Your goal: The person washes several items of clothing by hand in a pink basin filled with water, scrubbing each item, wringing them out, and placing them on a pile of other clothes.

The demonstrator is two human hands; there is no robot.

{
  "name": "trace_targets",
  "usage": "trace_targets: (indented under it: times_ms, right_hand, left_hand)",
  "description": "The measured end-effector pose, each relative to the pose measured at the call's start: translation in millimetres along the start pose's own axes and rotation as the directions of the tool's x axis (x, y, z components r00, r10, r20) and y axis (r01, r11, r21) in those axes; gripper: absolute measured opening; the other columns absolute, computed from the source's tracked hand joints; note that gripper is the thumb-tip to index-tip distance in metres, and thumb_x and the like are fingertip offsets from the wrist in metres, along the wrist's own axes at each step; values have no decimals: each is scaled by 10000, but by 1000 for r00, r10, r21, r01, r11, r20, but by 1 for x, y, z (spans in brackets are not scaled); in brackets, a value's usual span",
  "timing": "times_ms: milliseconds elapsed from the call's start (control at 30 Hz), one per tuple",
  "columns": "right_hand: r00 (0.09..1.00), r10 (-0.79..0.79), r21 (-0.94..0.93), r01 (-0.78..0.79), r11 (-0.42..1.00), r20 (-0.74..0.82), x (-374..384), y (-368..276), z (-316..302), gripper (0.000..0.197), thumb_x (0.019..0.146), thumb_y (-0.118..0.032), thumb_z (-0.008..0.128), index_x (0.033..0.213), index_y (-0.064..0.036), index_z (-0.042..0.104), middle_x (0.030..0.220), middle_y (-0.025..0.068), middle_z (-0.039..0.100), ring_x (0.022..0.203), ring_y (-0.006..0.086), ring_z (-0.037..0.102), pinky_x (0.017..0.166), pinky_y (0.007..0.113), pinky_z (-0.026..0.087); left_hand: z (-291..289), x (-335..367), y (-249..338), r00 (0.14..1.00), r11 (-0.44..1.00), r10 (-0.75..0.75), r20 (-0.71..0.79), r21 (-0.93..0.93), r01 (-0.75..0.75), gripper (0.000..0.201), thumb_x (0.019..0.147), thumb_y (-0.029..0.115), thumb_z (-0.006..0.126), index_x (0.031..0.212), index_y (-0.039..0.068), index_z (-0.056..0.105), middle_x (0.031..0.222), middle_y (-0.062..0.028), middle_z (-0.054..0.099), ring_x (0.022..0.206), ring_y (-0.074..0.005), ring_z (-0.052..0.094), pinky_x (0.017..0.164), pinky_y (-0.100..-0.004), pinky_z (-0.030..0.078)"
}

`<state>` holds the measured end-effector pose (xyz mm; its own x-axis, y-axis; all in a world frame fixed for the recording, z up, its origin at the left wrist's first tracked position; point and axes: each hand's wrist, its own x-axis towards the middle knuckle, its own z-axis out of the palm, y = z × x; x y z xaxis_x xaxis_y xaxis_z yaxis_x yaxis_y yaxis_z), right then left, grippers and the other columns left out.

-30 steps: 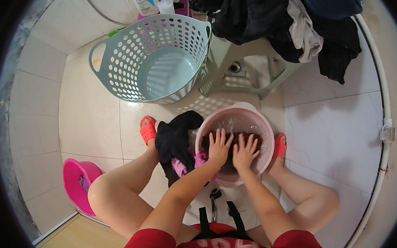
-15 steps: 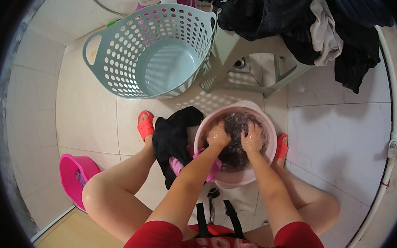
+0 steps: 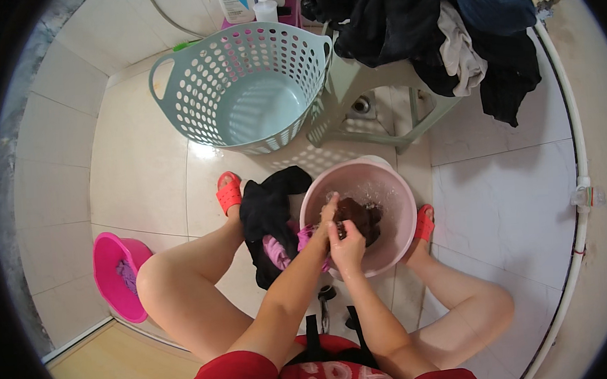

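Observation:
A wet dark brown cloth [image 3: 352, 216] is bunched up in the pale pink basin [image 3: 401, 235] between my feet. My left hand [image 3: 329, 214] is at the cloth's left side, seen edge-on, with its fingers closed against it. Just below, close to the left wrist, my right hand [image 3: 347, 244] is closed on a dark fold of the same cloth. Cloth hides part of the fingers. Left of the basin, a black garment [image 3: 266, 209] lies in a heap with a pink cloth [image 3: 277, 252], partly behind my left forearm.
A light blue perforated laundry basket [image 3: 257, 109] stands ahead on the tiled floor. Right of it, a grey-green stool [image 3: 401, 140] carries a pile of dark clothes [image 3: 391, 24]. A bright pink tub [image 3: 114, 270] with purple cloth is at the left. A white pipe [image 3: 580, 165] runs along the right wall.
Both hands were apart, fingers spread in bubbly water over the dark cloth. Now they are close together with the cloth gathered up, and the basin's water looks much lower.

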<state>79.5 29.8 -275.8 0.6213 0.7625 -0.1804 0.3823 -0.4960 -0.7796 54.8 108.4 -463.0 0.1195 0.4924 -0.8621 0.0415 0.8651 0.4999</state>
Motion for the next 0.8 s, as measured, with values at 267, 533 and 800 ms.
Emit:
trace_targets:
  times_ms: [267,533,800]
  right_hand:
    - [904,78,-28,-73,997,421,66,43,-124,399,772,-359,671,810,35,622,673,132,609,648,213,578,631,336,450]
    - [987,34,154,-58,986,155,99,38,-140,155,759,-123,682,791,14,617,727,76,639,653,155,586,627,281,467]
    - [985,-150,-534,170,828,80,81,129,-22,512,812,-266,582,1301,-225,435,1415,135,291,1262,382,292,964,562,301]
  left_hand:
    - [9,-150,119,853,686,99,512,586,-431,723,756,552,596,954,-144,601,910,-217,629,869,-274,596,778,-353,438]
    - [8,-145,164,804,211,425,416,818,-535,506,721,496,651,873,14,658,841,-178,652,823,-311,626,746,-363,480]
    - [13,-87,41,608,-318,486,628,775,-546,774,676,350,713,1352,205,364,1432,-191,214,1342,-334,153,1053,-527,170]
